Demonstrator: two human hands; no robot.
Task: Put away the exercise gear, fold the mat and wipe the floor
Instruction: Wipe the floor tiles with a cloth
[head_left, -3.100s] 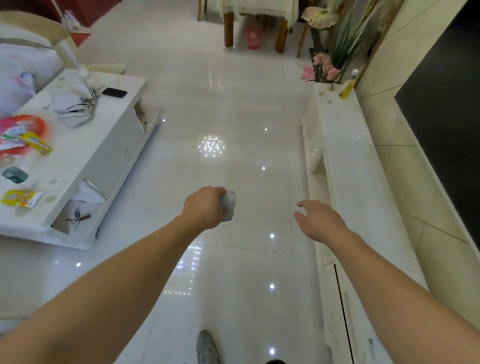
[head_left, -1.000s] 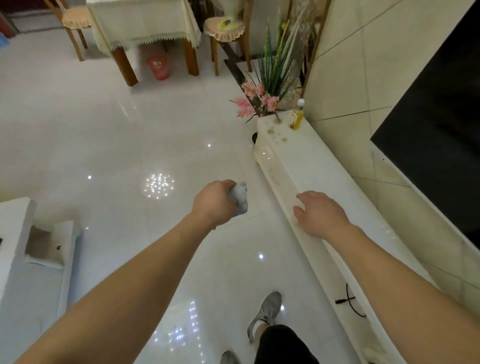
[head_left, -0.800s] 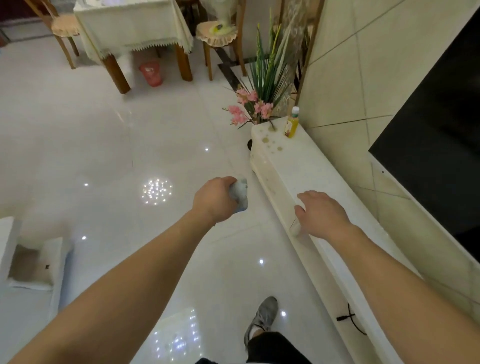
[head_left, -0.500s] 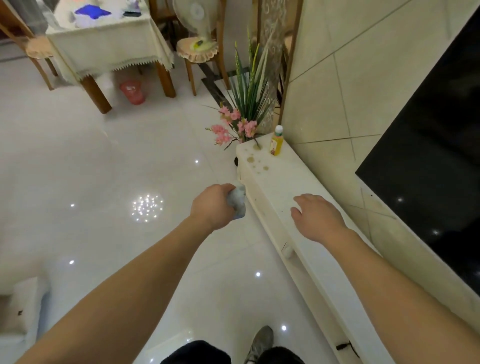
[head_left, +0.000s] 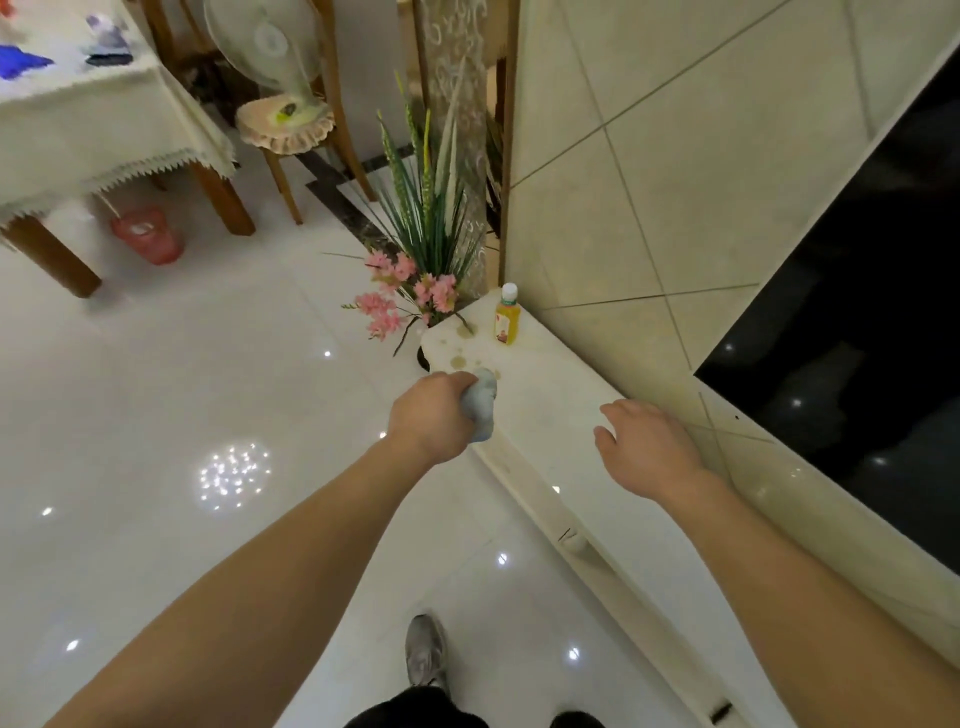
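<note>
1. Cloth (head_left: 480, 408): a pale grey-blue wad bunched in the left hand (head_left: 434, 415). The fingers are curled tight round it and a lump sticks out past the knuckles. It is balled, not spread, so it is probably being carried rather than used to wipe.
2. Right hand (head_left: 647, 449): empty, palm down, fingers loosely spread over the tabletop (head_left: 550, 415). I cannot tell whether it touches the surface. It is likely held out for balance or about to steady on the top.
3. The cloth hangs over the tabletop's front edge, to the left of the right hand. Brownish stains (head_left: 458, 362) lie just beyond the left hand. They may draw the cloth first, though the task names the floor.
4. Bottle (head_left: 507, 314): small, holding yellow liquid, upright beyond the stains and close to the wall.
5. Floor (head_left: 182, 389): glossy white tile, left of and below the left hand, dotted with reflections of ceiling lights. No dirt is visible at this angle. No mat or exercise gear is in view, so those steps cannot be judged.
6. Room, well beyond the left hand:
   - Pink flowers (head_left: 400, 296) with tall green blades stand at the tabletop's far end.
   - Farther left is a cloth-draped dining table (head_left: 104, 130) with a red bin (head_left: 148, 235) beneath it.
   - A fan (head_left: 270, 41) sits on a cushioned chair.
   - Right of the right hand are a tiled wall (head_left: 649, 182) and a dark screen (head_left: 857, 338).
</note>
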